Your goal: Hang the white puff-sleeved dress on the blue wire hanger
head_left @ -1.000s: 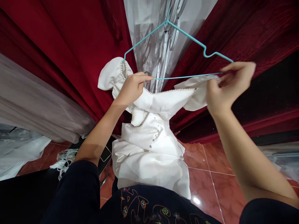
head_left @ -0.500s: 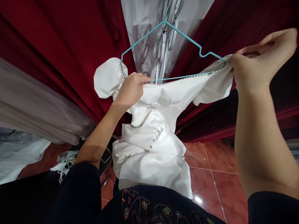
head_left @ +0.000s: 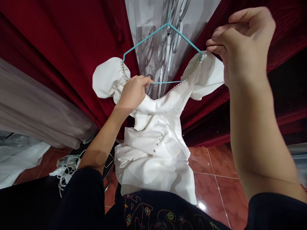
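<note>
two hands are raised at the white dress (head_left: 172, 137), which is hung on a thin blue hanger (head_left: 184, 39) straight ahead. the hanger's lower bar is pinched by the left hand (head_left: 133, 94), thumb and finger closed on it beside the neckline. the right hand (head_left: 244, 48) is held up just beside the right-side sleeve (head_left: 212, 72), fingers drawn together; whether any cloth is caught between them cannot be told from this angle.

each hanger end is met by the pearl trim (head_left: 165, 96) at a puffed sleeve. main risk: a sleeve could be shed if the hanger is tipped or jolted, the neckline being wide and the ends short. beads could be snagged or popped if the trim is dragged over an end. the bar could be bowed if pulled hard, given how thin it is. the row of buttons (head_left: 161, 139) could be strained by a sideways tug. the skirt, seen in loose folds, could be creased if leaned on.

labels: no tag or brand is seen on dress or hanger. on the dark shirt (head_left: 144, 218), coloured outlines and small flower motifs are stitched; no word can be read. red curtains (head_left: 72, 41) and floor tiles (head_left: 208, 188): no writing seen.
</note>
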A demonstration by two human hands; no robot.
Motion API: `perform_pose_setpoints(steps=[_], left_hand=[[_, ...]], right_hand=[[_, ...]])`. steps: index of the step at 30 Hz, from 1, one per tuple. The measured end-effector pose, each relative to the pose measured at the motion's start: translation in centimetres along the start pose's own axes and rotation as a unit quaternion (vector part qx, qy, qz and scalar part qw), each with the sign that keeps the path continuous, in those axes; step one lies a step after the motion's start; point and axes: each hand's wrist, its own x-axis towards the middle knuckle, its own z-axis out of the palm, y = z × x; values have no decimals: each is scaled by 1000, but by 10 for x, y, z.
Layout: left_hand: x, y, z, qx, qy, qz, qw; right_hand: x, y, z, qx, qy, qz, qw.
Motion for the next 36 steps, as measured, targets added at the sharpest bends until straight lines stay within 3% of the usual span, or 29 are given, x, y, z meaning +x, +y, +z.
perform_pose_setpoints(steps=[3, 6, 7, 10, 14, 16, 19, 21, 25, 29, 32, 36], left_hand=[[0, 0, 1, 9, 5, 3, 1000], [-1, 3, 3, -3, 8, 1, 1000], [-1, 5, 4, -5, 6, 1, 1000], [-6, 7, 9, -2, 0, 18, 1000], [-16, -1, 11, 34, 21, 87, 995], [-19, -9, 9, 59, 87, 100, 989], [-19, -22, 0, 82, 230, 61, 968], [-15, -31, -6, 69, 272, 23, 959], [-6, -46, -8, 4, 261, -32, 965], [1, -60, -12, -4, 254, -41, 966], [9, -66, -30, -10, 232, -64, 971], [15, -66, -64, 6, 292, -106, 951]], right_hand=[[-39, 2, 14, -39, -34, -157, 986], [-80, 25, 33, -137, -187, -171, 957], [-90, 36, 40, -176, -209, -179, 945], [-111, 62, 55, -257, -143, -216, 931], [-118, 65, 62, -248, -83, -213, 942], [-119, 59, 66, -248, -71, -209, 943], [-122, 54, 75, -248, -54, -213, 944], [-123, 54, 80, -242, -50, -212, 946], [-123, 57, 83, -236, -42, -200, 950], [-121, 60, 78, -232, -28, -213, 949], [-120, 61, 73, -245, -31, -212, 945], [-116, 58, 66, -245, -59, -215, 943]])
